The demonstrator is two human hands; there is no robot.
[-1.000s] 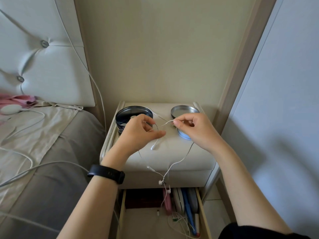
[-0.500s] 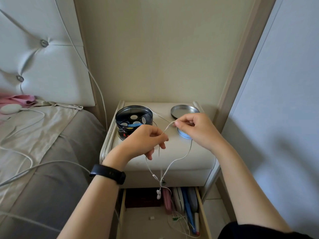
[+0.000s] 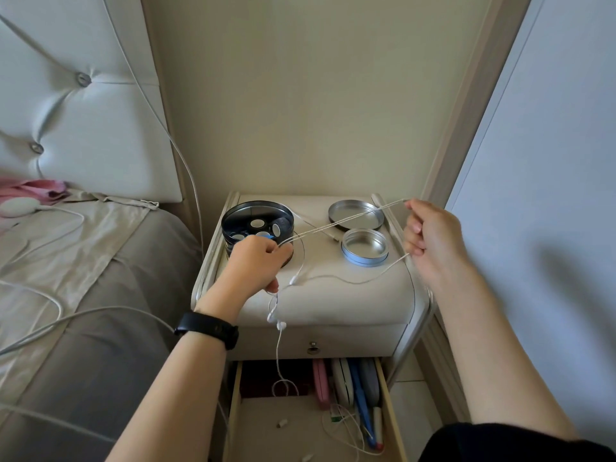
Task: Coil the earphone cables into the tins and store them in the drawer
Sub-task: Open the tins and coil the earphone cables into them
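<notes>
A white earphone cable (image 3: 343, 221) stretches taut between my two hands above the nightstand (image 3: 333, 295). My left hand (image 3: 256, 265) pinches one end near the dark round tin (image 3: 256, 225), and the earbuds (image 3: 276, 320) dangle below it over the front edge. My right hand (image 3: 433, 241) holds the other end at the nightstand's right edge, with a slack loop running back across the top. A small open silver tin (image 3: 365, 246) sits empty on the nightstand, its lid (image 3: 355, 215) lying just behind it. Below, the lower drawer (image 3: 300, 425) stands open.
The dark tin holds several small round items. In the open drawer lie a pink case (image 3: 320, 383), pens, a dark red box and loose cables. A bed (image 3: 83, 278) with white cables on it borders the left; a wall (image 3: 550, 195) closes the right.
My right hand has pulled the cable out to the right, uncovering the small silver tin. My left hand stayed near the dark tin, and the earbuds rose from the drawer front to the nightstand's edge.
</notes>
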